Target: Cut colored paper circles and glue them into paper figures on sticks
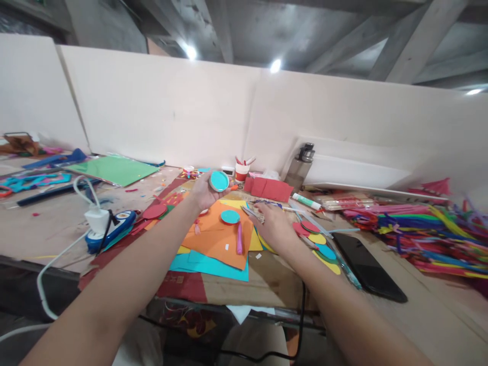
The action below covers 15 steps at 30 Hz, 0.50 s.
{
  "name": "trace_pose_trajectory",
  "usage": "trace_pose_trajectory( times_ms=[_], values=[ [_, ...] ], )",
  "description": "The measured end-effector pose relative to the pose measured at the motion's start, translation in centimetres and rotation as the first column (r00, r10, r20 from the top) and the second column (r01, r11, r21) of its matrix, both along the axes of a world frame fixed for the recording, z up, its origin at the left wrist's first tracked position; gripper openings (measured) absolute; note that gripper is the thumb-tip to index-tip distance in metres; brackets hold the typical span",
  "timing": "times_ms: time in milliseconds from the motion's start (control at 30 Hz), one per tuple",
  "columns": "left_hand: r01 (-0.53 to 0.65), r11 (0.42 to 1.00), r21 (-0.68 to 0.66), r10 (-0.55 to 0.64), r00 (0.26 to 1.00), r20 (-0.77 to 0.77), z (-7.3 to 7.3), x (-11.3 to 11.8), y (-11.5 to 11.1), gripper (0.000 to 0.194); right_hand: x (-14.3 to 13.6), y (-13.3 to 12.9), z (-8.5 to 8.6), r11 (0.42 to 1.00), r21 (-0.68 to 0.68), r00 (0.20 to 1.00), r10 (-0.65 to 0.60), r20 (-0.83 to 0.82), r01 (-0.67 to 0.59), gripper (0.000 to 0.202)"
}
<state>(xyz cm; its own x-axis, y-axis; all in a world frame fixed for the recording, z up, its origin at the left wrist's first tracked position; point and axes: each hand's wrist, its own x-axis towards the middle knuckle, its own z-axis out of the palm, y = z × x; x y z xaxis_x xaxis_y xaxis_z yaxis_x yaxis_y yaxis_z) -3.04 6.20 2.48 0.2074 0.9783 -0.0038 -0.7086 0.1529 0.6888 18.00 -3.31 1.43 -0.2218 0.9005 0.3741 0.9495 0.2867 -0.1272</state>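
Note:
My left hand (pixel 203 192) is closed around a small round cup-like piece (pixel 219 181), with its turquoise face and pale rim turned up toward me. Low over the table, my right hand (pixel 275 223) has its fingers curled at a pair of scissors (pixel 252 212), whose silver blades point up and left; part of them is hidden by the fingers. Between the hands lies a turquoise disc (pixel 230 217) with a red edge, on orange paper (pixel 213 244). A purple pen-like stick (pixel 239 239) rests beside it, and turquoise paper (pixel 213 267) sticks out below.
Coloured paper discs (pixel 326 251) and a black phone (pixel 368 267) lie to the right, near many fuzzy craft stems (pixel 423 229). A bottle (pixel 300 166), a glue stick (pixel 307 202) and a paper cup (pixel 242 172) are behind. A power strip (pixel 110 231) sits left.

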Motion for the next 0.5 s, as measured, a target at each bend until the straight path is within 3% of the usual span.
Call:
trace_pose_trajectory(
  times_ms=[100,333,500],
  values=[
    [0.063,0.997,0.036,-0.064,0.997,0.034,-0.2,0.1,-0.1,0.026,-1.5,0.9,0.0,0.986,-0.081,0.986,0.139,-0.09,-0.146,0.034],
    [0.082,0.996,0.039,-0.084,0.995,0.051,-0.2,0.0,-0.2,0.026,-5.8,2.3,0.2,0.954,-0.296,0.983,0.106,0.153,-0.057,0.065],
    [0.03,0.999,0.032,-0.032,0.998,0.062,0.3,0.2,-0.6,0.03,-6.3,3.2,-1.7,0.957,-0.278,0.987,0.116,0.11,-0.082,0.046]
  ],
)
